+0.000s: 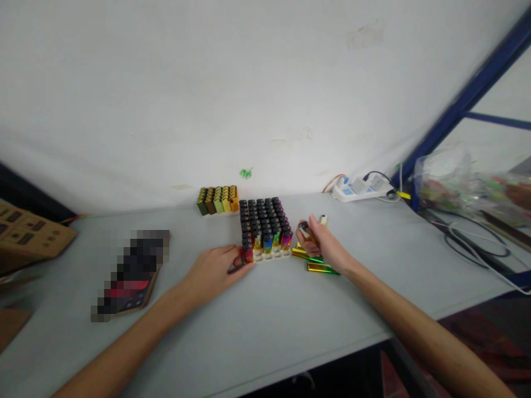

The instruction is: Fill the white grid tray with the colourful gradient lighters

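Head view: right of centre, the right hand (pixel 319 239) is gripping a lighter (pixel 305 229); near centre, the left hand (pixel 219 269) is touching the tray (pixel 267 256) of lighters, its grip unclear.

The grey table (pixel 290 315) bears an upright-lighter tray (pixel 271 256) left of the lighter (pixel 306 231) in the right hand (pixel 326 243); shiny strips (pixel 321 268) lie below the grip, gold-topped blocks (pixel 218 200) farther left, a power strip (pixel 359 190) beyond, rightward.
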Action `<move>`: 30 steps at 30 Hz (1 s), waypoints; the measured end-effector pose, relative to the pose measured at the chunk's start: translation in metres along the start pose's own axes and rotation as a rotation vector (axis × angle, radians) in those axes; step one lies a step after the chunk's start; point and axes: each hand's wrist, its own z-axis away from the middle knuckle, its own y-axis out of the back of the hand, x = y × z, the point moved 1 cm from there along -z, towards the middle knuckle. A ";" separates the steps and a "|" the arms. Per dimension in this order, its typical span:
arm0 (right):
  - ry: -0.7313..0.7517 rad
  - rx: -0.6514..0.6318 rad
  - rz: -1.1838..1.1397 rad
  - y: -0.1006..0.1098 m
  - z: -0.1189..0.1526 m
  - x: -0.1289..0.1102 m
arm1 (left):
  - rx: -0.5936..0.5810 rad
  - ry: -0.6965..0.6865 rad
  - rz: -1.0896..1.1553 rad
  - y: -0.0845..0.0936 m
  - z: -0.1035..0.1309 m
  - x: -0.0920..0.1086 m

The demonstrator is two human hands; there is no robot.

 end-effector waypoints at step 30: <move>0.372 0.098 0.336 0.011 0.007 -0.028 | -0.033 -0.025 -0.014 -0.001 -0.001 -0.001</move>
